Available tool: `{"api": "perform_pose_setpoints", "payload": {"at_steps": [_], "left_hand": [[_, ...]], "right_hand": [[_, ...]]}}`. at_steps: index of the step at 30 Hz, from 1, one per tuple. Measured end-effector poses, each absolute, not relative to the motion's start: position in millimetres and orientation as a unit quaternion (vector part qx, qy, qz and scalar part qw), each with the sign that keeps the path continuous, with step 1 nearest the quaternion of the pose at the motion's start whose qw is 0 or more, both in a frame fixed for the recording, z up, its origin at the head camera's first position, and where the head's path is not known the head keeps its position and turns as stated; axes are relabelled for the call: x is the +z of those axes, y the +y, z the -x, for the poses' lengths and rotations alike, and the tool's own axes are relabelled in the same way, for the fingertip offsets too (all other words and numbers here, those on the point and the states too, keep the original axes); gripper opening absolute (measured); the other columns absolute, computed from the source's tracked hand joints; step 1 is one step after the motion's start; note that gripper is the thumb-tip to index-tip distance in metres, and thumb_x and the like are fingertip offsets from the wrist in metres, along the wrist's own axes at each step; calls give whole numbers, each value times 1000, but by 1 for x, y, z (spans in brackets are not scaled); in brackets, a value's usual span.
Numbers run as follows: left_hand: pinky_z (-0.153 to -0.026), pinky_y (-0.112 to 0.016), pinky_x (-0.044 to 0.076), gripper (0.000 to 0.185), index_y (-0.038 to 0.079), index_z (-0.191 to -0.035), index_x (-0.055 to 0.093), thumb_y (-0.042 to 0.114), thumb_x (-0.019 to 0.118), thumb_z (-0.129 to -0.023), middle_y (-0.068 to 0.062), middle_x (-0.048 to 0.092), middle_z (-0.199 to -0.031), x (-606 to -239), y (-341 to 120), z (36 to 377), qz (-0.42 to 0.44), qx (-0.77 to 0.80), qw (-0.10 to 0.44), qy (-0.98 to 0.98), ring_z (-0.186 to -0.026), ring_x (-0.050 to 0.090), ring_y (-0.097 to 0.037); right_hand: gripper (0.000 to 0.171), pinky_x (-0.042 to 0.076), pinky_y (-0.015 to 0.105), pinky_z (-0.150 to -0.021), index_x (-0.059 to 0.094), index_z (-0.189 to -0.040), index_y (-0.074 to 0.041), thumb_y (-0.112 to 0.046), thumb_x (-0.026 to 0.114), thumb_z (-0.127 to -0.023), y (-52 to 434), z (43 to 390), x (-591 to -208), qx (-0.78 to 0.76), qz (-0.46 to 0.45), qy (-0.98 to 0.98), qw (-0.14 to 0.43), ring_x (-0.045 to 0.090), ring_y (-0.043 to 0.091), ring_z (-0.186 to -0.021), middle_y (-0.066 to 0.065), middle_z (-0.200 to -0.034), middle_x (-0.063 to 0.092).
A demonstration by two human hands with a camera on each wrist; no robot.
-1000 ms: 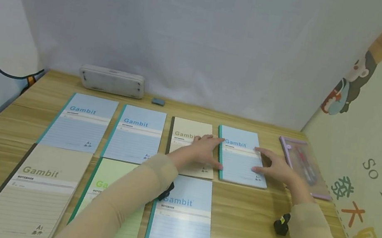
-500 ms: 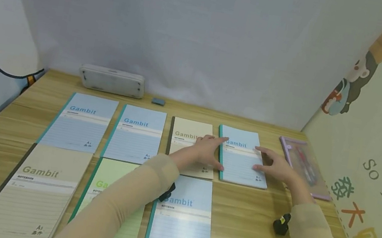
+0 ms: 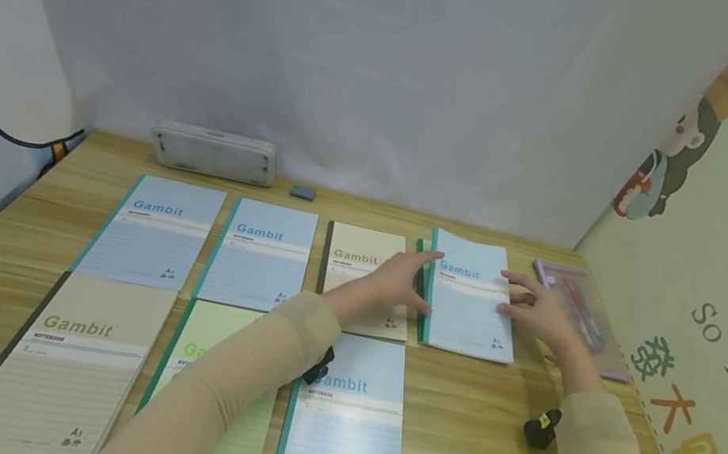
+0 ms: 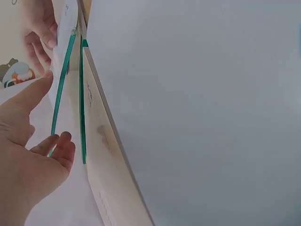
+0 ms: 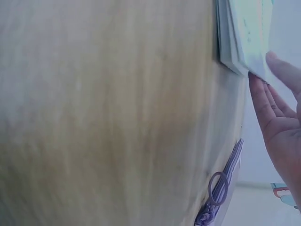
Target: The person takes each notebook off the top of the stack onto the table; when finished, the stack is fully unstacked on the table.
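Observation:
Both hands hold a light-blue Gambit notebook (image 3: 468, 313) by its long sides, raised off another green-spined notebook (image 3: 425, 247) beneath it. The left hand (image 3: 398, 279) pinches the teal spine edge with thumb and fingers. On the opposite edge, the right hand (image 3: 540, 314) grips with its thumb and fingertips. In the left wrist view, a gap shows between the spine of the held notebook (image 4: 62, 89) and the green spine below. From the right wrist, the fingers (image 5: 261, 99) reach under the notebook's edge while the thumb lies over it. The left forearm passes above a cream notebook (image 3: 371, 244).
More notebooks lie in two rows, including blue ones (image 3: 147, 247), a cream one (image 3: 70, 387) and a green one (image 3: 246, 432). A pale pencil case (image 3: 213, 155) and a grey eraser (image 3: 302, 193) sit at the back. A purple-edged zip pouch (image 3: 580, 315) lies right.
The blue notebook has come up off the one below and shifted slightly right, with both hands moving along on its edges. The lower notebook's green spine now shows.

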State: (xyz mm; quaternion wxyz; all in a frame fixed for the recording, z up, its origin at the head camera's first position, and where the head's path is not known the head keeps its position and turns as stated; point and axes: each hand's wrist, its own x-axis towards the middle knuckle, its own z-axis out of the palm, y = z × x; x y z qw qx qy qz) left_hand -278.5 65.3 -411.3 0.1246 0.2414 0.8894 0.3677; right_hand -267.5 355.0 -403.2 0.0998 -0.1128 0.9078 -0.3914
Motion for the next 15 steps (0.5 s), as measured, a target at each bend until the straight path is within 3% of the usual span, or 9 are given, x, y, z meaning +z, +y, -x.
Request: {"api": "perform_pose_setpoints", "payload": {"at_steps": [3,6,10,15], "left_hand": [[-90,-28,47,95,22,-150,26,23,82,-74,-7,52,-131,-409,67,279,-243,404,125,873,-114,54,-20],[-78,-22,50,92,23,-149,28,19,81,-74,-8,53,-127,-408,69,279,-234,437,121,860,-102,58,-16],[-74,-19,50,89,23,-148,30,13,80,-75,-8,43,-140,-405,70,279,-217,478,109,844,-100,60,-15],[-69,-21,52,90,20,-148,30,4,79,-74,-11,47,-134,-396,68,277,-216,525,100,817,-89,61,-15]], "right_hand": [[63,49,48,-89,39,-142,-6,-15,68,-87,358,267,-400,-381,114,914,80,51,43,-116,27,-142,36],[62,51,45,-86,41,-142,-7,-17,69,-87,358,265,-394,-364,112,922,66,53,41,-113,27,-141,37],[65,52,33,-79,41,-143,-10,-24,69,-87,357,261,-383,-344,108,931,62,55,36,-110,26,-136,43],[69,51,19,-75,37,-146,-13,-26,70,-86,356,255,-370,-353,112,926,71,54,31,-110,20,-143,40]]}}
